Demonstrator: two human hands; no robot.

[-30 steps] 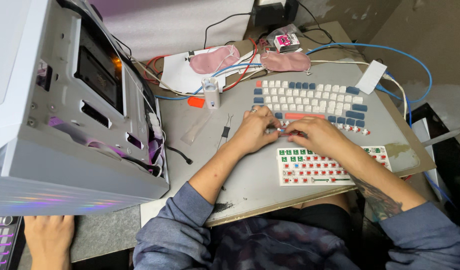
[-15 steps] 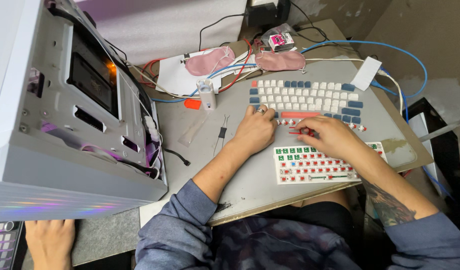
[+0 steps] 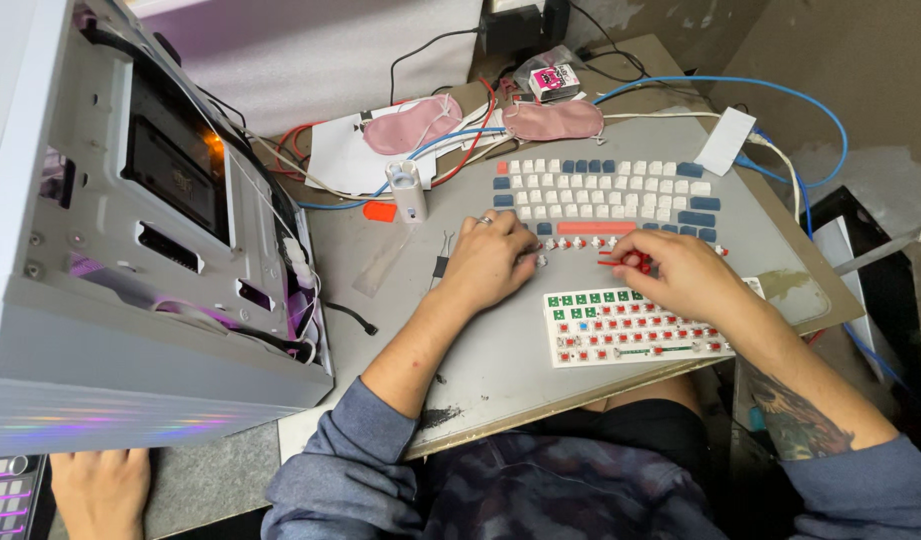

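- We see the left hand (image 3: 490, 262) lying curled, knuckles up, on the grey board (image 3: 500, 350), fingertips bunched at a few loose keycaps (image 3: 570, 243) below the laid-out rows; whether they pinch one, we cannot tell.
- Right hand (image 3: 675, 272) pinches a small red tool (image 3: 620, 262) between thumb and forefinger, just above the bare keyboard (image 3: 630, 325).
- Change since half a second ago: both hands sit in nearly the same spot, the right one drawn slightly closer to the left and lower toward the stripped keyboard. A second ago they were almost touching over the same loose caps. So the work stays at that one patch between cap rows and switch plate.
- Keycap layout (image 3: 605, 190): white, blue and one long red cap set out in rows beyond the hands, apart from the keyboard.
- The keyboard's plate holds red switches, with green ones along its top left; no caps fitted.
- Containers: small white canister (image 3: 410, 190) stands upright left of the rows, contents not visible. Open computer case (image 3: 150, 250) on its side at far left, wiring and boards inside.
- Two pink eye masks (image 3: 550, 120) and blue cable (image 3: 780, 95) lie beyond.
- Another person's hand (image 3: 100, 490) at bottom left.
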